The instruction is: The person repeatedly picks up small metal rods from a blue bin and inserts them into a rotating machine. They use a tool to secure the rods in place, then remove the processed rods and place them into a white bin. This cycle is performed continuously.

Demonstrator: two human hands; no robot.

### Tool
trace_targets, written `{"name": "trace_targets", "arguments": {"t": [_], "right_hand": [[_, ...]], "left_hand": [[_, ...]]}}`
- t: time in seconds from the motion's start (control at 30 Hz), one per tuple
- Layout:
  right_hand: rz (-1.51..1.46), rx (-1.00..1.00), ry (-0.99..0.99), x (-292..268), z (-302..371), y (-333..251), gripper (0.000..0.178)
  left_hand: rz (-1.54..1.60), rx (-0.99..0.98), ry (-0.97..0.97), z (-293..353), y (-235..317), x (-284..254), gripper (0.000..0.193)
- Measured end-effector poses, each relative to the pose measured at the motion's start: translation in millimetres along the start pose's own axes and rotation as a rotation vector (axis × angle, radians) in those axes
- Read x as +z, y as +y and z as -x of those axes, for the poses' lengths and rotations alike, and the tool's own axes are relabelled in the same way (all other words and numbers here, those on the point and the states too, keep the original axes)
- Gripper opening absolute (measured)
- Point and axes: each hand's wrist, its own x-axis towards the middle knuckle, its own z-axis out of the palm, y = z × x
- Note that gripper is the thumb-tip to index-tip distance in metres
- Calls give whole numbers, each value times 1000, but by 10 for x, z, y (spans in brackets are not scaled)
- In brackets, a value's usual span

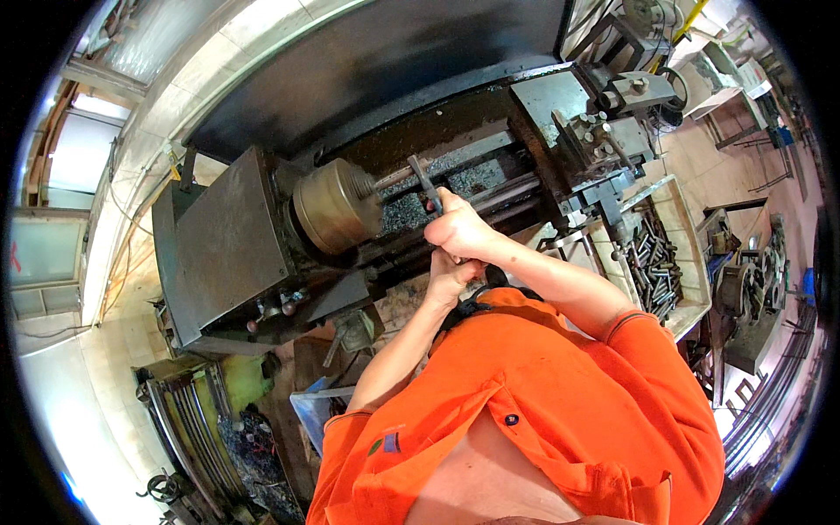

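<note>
Across the middle of the view stands the lathe (262, 236), a big dark machine with its boxy headstock at the left and its bed running off to the right and far side. Your orange shirt (542, 402) fills the near lower part of the picture, both sleeves ending at the upper arm. On the right, a pale tray (691, 262) beside the machine holds a heap of short metal rods and bolts (652, 262). At the far right of the bed sits the tool post (595, 136) with its cluster of bolt heads. The brass-coloured chuck (332, 206) faces right from the headstock, and a thin round bar (398, 175) sticks out of it over a bed littered with grey metal chips (407, 210).

Your right hand (459, 229) is raised just right of the chuck, its fingers (440, 210) clamped on the lower end of a slim dark measuring tool, likely a caliper (424, 182). That tool stands tilted, its upper end reaching across the bar, close to the chuck face; whether it touches the bar you cannot tell from here. Your left hand (451, 276) sits just below and nearer than the right one, fingers curled together in a loose fist, pressed against the underside of the right hand; what it grips, if anything, is hidden.
</note>
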Motion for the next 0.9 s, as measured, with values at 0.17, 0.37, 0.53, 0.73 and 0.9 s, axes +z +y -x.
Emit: {"name": "trace_targets", "arguments": {"t": [0.17,0.37,0.53,0.73,0.9], "right_hand": [[-71,-24,52,-223,25,4,30],[147,-39,12,-30,26,-118,31],[62,0,-83,-66,72,-217,26],[-142,0,-7,-263,157,-206,19],[-50,-15,-37,-37,9,-95,18]], "left_hand": [[-19,-55,-35,-103,-44,224,16],[-27,-7,32,18,32,48,23],[6,88,62,72,39,101,21],[-191,-2,-6,-62,-33,137,53],[-127,53,116,43,33,67,27]]}}
